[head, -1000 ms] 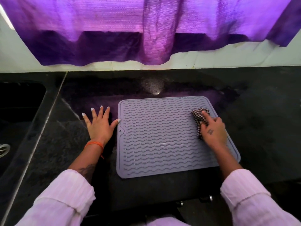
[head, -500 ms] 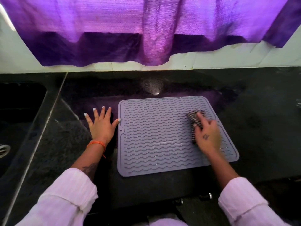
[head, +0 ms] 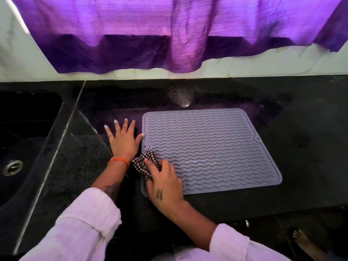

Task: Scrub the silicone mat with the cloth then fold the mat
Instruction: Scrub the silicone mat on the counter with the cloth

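Note:
A grey silicone mat (head: pixel 211 147) with wavy ridges lies flat on the black counter (head: pixel 301 147). My right hand (head: pixel 165 183) grips a bunched black-and-white checked cloth (head: pixel 145 162) and presses it on the mat's near left corner. My left hand (head: pixel 123 138) lies flat on the counter just left of the mat, fingers spread, its thumb tip touching the mat's left edge. Part of the cloth is hidden under my right hand.
A dark sink (head: pixel 22 147) with a metal drain (head: pixel 12 167) is set into the counter at the left. A purple curtain (head: pixel 169 34) hangs over the white wall behind. A bare foot (head: pixel 303 242) shows on the floor at the lower right.
My right hand has swept the cloth across the mat from its right side to its near left corner. My left hand has stayed flat beside the mat.

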